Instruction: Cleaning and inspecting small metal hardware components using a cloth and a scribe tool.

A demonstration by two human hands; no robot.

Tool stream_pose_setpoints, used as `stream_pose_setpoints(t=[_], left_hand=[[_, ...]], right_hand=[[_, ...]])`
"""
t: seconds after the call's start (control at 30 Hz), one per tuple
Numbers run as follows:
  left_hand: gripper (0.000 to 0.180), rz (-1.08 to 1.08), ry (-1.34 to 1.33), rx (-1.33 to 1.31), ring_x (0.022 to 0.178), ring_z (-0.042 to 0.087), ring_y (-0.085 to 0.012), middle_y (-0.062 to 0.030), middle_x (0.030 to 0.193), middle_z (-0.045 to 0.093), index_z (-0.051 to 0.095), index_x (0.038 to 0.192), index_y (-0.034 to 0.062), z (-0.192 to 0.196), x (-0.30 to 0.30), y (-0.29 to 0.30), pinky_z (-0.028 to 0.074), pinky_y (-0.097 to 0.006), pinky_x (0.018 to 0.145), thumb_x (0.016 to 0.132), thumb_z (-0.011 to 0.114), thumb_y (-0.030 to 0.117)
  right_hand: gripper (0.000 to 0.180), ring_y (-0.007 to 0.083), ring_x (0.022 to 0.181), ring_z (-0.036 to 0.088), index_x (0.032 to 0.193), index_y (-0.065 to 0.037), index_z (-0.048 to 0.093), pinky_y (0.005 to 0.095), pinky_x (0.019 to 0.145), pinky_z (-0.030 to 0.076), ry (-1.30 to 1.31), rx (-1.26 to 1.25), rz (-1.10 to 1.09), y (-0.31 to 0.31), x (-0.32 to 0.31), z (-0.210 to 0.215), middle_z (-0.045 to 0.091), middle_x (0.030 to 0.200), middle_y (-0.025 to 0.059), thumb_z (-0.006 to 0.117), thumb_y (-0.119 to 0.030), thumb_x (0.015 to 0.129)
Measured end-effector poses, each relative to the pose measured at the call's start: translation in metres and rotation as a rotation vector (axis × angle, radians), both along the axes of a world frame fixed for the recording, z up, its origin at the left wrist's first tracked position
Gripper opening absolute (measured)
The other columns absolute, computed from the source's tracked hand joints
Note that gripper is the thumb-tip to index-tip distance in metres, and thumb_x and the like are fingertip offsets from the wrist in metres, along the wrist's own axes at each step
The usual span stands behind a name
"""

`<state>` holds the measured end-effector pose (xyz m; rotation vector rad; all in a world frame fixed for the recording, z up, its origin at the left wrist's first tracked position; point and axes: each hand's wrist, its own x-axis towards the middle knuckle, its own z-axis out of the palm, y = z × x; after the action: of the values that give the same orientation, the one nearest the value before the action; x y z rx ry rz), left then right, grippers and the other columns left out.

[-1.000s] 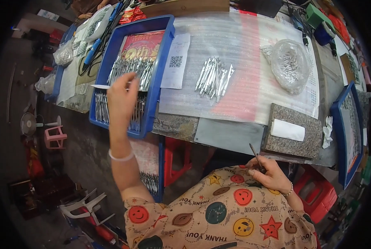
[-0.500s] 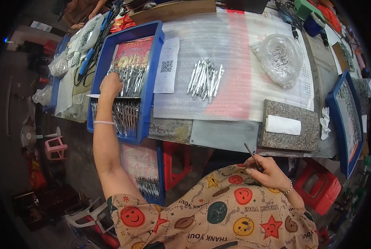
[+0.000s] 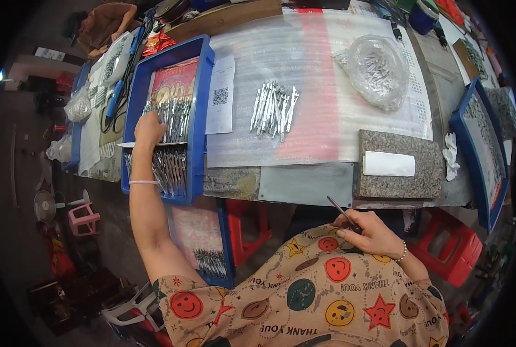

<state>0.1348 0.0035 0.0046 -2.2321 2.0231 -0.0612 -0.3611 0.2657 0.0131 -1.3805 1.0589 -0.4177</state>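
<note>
Metal pieces (image 3: 172,169) in blue tray (image 3: 198,115); left hand (image 3: 150,129), grip unclear; right hand (image 3: 371,231) around rod (image 3: 339,209)

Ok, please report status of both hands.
Left hand at slim silvery metal tools in blue rectangular tray. Right hand holds thin dark rod. Flat white strip crosses tray beneath left wrist.
</note>
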Motion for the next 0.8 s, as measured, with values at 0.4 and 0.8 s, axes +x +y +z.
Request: stream_pose_setpoints(t=[0.4,0.8], left_hand=[[0.007,0.017,1.042,-0.44,0.07,0.056,-0.0069,-0.0016,0.078,0.062,0.06,0.092,-0.0002,0.078,-0.055,0.06,0.044,-0.021,0.065,0.086,0.061,0.002],[0.011,0.04,1.786,0.254,0.077,0.056,-0.004,-0.0005,0.085,0.064,0.063,0.091,0.0002,0.054,-0.213,0.215,0.045,-0.018,0.071,0.082,0.067,-0.004]], right_hand=[[0.023,0.017,0.066,0.059,0.104,0.0,0.06,0.0297,0.06,0.046,-0.001,0.011,0.001,-0.001,0.0,-0.002,0.063,0.078,0.0105,0.064,-0.017,0.089],[0.021,0.0064,0.055,0.053,0.102,0.002,0.058,0.0213,0.052,0.044,-0.202,0.206,-0.219,-0.002,-0.023,0.017,0.065,0.079,0.0067,0.047,-0.013,0.095]])
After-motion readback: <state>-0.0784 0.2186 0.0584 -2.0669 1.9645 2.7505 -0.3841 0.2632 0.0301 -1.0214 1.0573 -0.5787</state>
